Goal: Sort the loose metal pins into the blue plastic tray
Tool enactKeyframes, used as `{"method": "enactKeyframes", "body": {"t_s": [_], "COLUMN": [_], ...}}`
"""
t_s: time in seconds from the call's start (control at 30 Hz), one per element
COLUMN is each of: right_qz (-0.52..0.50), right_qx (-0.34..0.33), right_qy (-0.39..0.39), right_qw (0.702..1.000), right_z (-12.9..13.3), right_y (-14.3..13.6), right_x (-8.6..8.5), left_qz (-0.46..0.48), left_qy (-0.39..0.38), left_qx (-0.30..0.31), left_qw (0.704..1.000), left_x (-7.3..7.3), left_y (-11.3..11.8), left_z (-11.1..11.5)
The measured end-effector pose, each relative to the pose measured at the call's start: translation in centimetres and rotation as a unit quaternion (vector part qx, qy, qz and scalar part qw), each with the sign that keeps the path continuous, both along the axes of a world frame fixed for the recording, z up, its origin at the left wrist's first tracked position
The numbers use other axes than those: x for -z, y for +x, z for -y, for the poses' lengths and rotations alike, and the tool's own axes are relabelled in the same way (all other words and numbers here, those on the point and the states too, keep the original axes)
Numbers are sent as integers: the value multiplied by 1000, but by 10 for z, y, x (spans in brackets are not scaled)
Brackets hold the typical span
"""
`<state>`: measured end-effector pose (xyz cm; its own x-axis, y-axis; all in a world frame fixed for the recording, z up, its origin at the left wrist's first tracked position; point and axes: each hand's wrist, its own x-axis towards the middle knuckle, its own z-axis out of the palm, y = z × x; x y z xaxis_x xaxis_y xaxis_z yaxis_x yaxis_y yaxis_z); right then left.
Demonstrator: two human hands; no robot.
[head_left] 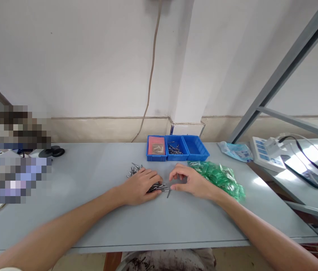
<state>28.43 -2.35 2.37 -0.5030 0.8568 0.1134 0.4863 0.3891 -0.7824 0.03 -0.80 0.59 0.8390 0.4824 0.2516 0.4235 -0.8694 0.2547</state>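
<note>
My left hand (140,186) rests on the table, curled around a bunch of thin metal pins (156,187) that stick out between its thumb and fingers. More pins (133,169) lie in a loose heap just behind that hand. To the right, my right hand (190,181) is held with thumb and forefinger apart, and no object shows between them. A single pin (168,193) lies near its thumb tip. Behind the hands stands a blue bin (177,158) with similar metal pins inside.
Left of the pin bin, another blue bin (156,158) holds pink paper and a small bag; an empty blue bin (195,145) adjoins on the right. Green plastic bags (218,175) lie beside my right forearm. Farther right are a blue packet (236,151) and power strip (266,154).
</note>
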Motion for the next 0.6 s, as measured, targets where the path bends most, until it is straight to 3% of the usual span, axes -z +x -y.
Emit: {"method": "enactKeyframes", "body": {"t_s": [0.2,0.6], "right_qz": [80,99], "right_qx": [-77,-76], "right_qy": [40,70], "right_qw": [993,990], "right_z": [1,2], "right_y": [-2,-2], "right_x": [3,2], "left_qz": [-9,-10], "left_qy": [11,17], "left_qx": [2,1], "left_qw": [1000,1000], "left_x": [2,1], "left_y": [0,0], "left_z": [-1,-1]}}
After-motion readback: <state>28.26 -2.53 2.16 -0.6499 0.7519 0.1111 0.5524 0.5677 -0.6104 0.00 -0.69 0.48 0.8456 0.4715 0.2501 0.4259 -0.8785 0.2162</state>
